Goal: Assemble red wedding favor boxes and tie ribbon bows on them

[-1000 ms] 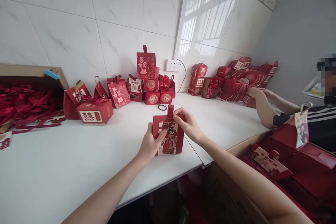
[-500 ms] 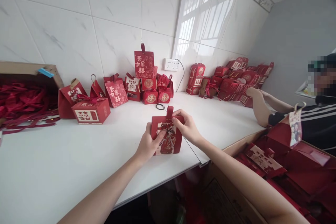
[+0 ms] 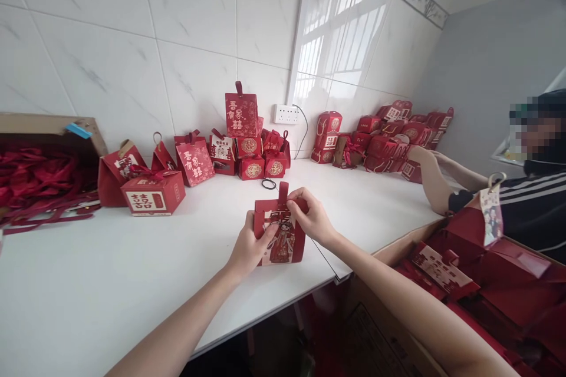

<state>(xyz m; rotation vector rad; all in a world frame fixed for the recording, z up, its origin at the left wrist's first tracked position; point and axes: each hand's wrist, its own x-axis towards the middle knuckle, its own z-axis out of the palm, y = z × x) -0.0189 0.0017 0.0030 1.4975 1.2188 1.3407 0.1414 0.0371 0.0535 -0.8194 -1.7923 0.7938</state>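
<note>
A small red gift box [image 3: 283, 241] with a printed figure and a loop tab on top stands near the front edge of the white counter [image 3: 110, 271]. My left hand [image 3: 251, 245] grips its left side, thumb on the front face. At the box's top right, my right hand [image 3: 312, 215] pinches the flap beside the tab. Both hands are closed on the box.
Several red gift boxes [image 3: 241, 141] stand against the tiled wall, more [image 3: 380, 135] at the right. A cardboard box of red ribbons [image 3: 39, 171] sits left. A black ring [image 3: 268, 184] lies behind my box. A person's arm [image 3: 431, 179] rests at right; a carton of flat boxes [image 3: 464, 271] is below.
My right hand's fingers have shifted slightly inward along the box's top toward the tab. The box and left hand stay in place; the view drifted a little.
</note>
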